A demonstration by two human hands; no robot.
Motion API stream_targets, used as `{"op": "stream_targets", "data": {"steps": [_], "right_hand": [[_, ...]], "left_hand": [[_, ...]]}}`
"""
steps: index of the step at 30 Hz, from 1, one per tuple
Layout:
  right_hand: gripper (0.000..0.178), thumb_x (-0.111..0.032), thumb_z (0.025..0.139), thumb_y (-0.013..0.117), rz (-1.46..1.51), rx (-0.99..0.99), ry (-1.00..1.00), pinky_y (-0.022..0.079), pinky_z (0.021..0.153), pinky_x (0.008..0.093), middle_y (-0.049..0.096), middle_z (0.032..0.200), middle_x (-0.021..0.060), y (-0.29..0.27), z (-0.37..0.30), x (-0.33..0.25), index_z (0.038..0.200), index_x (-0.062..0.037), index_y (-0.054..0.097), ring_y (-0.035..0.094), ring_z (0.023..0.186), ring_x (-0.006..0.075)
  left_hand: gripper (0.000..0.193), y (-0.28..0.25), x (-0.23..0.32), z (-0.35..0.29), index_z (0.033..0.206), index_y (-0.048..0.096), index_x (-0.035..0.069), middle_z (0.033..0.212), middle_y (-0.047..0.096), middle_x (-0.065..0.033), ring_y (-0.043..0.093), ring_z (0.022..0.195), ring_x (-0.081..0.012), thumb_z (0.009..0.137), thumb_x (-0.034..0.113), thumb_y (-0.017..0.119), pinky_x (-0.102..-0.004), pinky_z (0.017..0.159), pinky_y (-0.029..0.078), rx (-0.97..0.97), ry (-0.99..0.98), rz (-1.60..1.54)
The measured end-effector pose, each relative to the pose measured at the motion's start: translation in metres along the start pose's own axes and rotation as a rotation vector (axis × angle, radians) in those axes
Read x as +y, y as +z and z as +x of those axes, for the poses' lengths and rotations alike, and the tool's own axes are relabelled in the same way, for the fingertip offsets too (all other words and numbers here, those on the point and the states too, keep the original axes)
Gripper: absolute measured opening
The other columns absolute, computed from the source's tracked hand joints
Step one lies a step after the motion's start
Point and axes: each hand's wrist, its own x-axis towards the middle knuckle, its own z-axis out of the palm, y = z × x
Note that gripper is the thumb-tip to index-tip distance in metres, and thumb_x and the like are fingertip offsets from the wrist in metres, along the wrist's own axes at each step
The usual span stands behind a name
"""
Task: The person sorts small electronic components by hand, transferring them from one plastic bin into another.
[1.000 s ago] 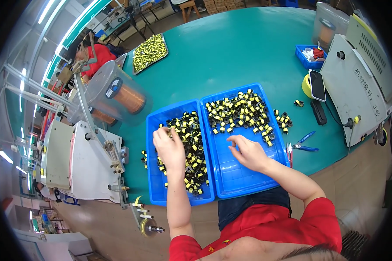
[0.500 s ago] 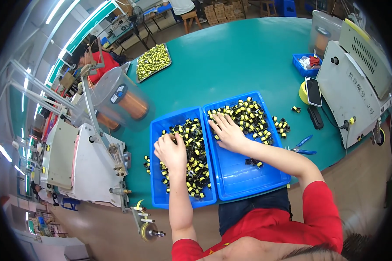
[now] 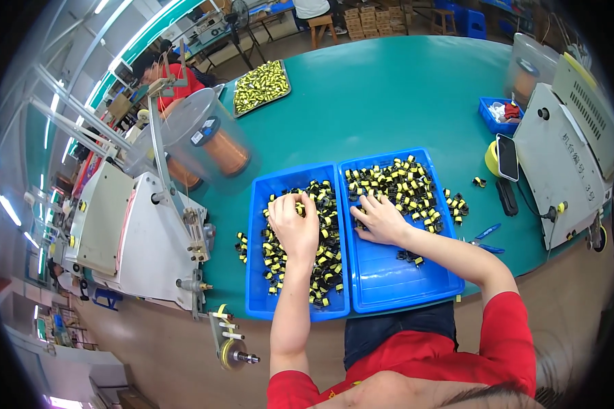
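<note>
Two blue plastic trays stand side by side in front of me. The left tray (image 3: 262,310) holds a heap of small black-and-yellow coils (image 3: 327,262). Over that heap my left hand (image 3: 295,228) is closed in a pinch; whatever its fingertips hold is mostly hidden. In the right tray (image 3: 382,290), more of these coils (image 3: 409,184) cover the far part, with a few lying nearer. My right hand (image 3: 385,223) rests there beside the tray's left wall, fingers apart and touching coils at the near edge of the pile.
Winding machines stand at left (image 3: 140,238) and right (image 3: 563,163). Copper wire spools (image 3: 226,151) sit under a clear cover. Loose coils (image 3: 457,206), blue-handled cutters (image 3: 488,232), a phone (image 3: 507,157) and a small blue box (image 3: 498,123) lie right. A metal tray (image 3: 262,88) of yellow parts lies far left.
My right hand has drawn nearer to me over the coils, its fingers curling more. My left hand has risen slightly from the heap. The whole view has shifted a little.
</note>
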Motion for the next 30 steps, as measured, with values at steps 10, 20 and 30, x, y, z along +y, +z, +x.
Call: {"op": "stream_targets", "data": {"steps": [10,20,30], "right_hand": [[0.035,-0.034,0.076,0.060,-0.044,0.061,-0.029,0.041,0.069,0.0376,0.052,0.096,0.0146,0.000,-0.014,-0.014,0.096,-0.0067,0.053,0.051,0.083,0.0277],[0.047,-0.034,0.077,0.060,-0.032,0.156,0.090,0.047,0.060,0.0415,0.052,0.105,0.0197,0.014,-0.026,-0.028,0.114,-0.0061,0.051,0.052,0.089,0.0326],[0.039,-0.027,0.077,0.058,0.100,0.176,0.191,0.050,0.055,0.0410,0.048,0.103,0.0204,0.011,-0.018,-0.024,0.110,-0.0082,0.051,0.052,0.086,0.0338]], "left_hand": [[0.012,0.000,0.002,-0.001,0.075,0.057,0.001,0.080,0.058,-0.0103,0.052,0.084,-0.0281,0.081,0.011,0.061,-0.0385,0.076,0.041,-0.001,0.005,-0.074],[0.014,0.000,0.008,-0.003,0.075,0.058,0.000,0.080,0.060,-0.0123,0.055,0.086,-0.0324,0.081,0.012,0.061,-0.0409,0.091,0.039,-0.054,-0.058,-0.140],[0.015,0.001,0.009,-0.002,0.074,0.058,0.000,0.078,0.061,-0.0119,0.056,0.082,-0.0289,0.081,0.013,0.062,-0.0378,0.080,0.041,-0.069,-0.081,-0.154]]}}
